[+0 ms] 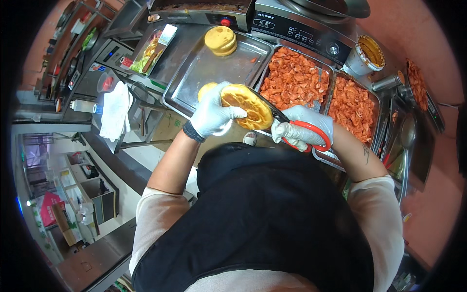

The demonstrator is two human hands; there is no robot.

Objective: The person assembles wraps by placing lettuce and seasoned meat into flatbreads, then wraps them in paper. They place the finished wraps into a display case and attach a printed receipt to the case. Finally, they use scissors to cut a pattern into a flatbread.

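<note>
In my gloved left hand (210, 114) is a round flatbread (249, 109), tilted so that its browned face shows, with my thumb across it. My gloved right hand (306, 121) grips a pair of scissors (319, 134) by the red handles. The dark blades run along the far edge of the flatbread; whether they cut into it I cannot tell. Behind my left hand, another pale flatbread (206, 90) partly shows on a metal tray (187, 80). A stack of flatbreads (220, 43) sits at the far side of that tray.
Two trays of reddish chopped meat (294, 75) stand at the right. Beyond are a cooker with a control panel (296, 31) and a sauce-stained white bucket (366, 54). At the far left lie a tray of vegetables (146, 58) with a knife and white cloths or paper (116, 109).
</note>
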